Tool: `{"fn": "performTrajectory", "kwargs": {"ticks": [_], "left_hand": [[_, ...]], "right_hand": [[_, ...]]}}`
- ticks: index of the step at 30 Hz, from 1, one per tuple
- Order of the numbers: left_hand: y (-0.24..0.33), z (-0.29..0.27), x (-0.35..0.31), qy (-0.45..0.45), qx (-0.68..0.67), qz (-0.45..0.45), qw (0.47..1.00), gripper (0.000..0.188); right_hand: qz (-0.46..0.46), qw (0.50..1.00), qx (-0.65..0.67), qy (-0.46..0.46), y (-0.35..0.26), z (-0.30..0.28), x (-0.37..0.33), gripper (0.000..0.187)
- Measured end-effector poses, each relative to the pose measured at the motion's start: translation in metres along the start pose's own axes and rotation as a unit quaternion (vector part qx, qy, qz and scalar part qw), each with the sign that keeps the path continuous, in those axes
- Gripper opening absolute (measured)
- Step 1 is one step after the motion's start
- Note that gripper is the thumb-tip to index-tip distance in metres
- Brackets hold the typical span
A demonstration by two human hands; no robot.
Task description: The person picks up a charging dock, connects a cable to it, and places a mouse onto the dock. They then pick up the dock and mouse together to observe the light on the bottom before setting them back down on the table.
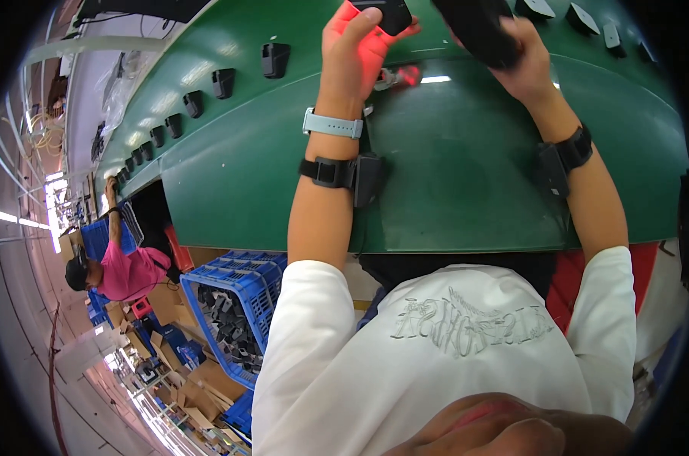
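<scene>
My left hand (350, 53) is at the far side of the green table, its thumb pressed on a small black plastic housing (392, 17). Red light falls across its fingers and palm. To its right, my right hand (533, 64) is wrapped round a long, dark, rounded object (477, 32), blurred and cut off by the top edge, so its kind is unclear. On the table between the hands lies a small greyish piece (390, 78) with a red glow. A light blue watch band and a black strapped box are on my left forearm; another black strapped box is on my right wrist.
Black housings (275, 61) stand in a curved row along the green table (238, 167) to the left. More light-topped pieces (582, 20) lie at far right. A blue crate (264, 277) of black parts stands left of me. A co-worker in pink (135, 270) reaches to the table.
</scene>
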State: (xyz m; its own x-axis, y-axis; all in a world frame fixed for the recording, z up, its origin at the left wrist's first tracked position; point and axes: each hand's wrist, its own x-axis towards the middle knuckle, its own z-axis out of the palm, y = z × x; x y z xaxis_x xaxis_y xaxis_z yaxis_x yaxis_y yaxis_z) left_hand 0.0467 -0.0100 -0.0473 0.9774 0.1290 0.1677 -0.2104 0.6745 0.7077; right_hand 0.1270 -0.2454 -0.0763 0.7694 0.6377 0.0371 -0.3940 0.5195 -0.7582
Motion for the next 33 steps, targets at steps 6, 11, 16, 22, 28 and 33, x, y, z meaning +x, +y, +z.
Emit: {"fn": "performTrajectory", "kwargs": {"ticks": [6,11,16,22,28,33], "left_hand": [[-0.013,0.019,-0.005,0.01,0.318,0.041,0.947,0.035],[-0.017,0.019,-0.004,-0.017,0.298,0.046,0.953,0.038],[-0.011,0.02,-0.005,-0.023,0.369,0.02,0.929,0.038],[-0.012,0.017,-0.007,0.002,0.39,0.004,0.921,0.056],[-0.007,0.013,-0.011,-0.049,0.449,0.024,0.892,0.037],[-0.013,0.016,-0.011,-0.014,0.425,-0.006,0.905,0.042]], "right_hand": [[-0.084,0.996,0.002,-0.005,-0.006,0.026,0.011,0.04],[-0.102,0.993,-0.042,-0.033,-0.008,0.035,0.011,0.044],[-0.1,0.99,-0.09,0.039,-0.007,0.038,0.007,0.051],[-0.591,0.764,-0.209,-0.151,0.013,0.04,0.038,0.069],[-0.371,0.768,-0.522,-0.018,-0.017,0.059,-0.015,0.075],[-0.384,0.765,-0.518,-0.008,-0.018,0.055,-0.017,0.078]]}}
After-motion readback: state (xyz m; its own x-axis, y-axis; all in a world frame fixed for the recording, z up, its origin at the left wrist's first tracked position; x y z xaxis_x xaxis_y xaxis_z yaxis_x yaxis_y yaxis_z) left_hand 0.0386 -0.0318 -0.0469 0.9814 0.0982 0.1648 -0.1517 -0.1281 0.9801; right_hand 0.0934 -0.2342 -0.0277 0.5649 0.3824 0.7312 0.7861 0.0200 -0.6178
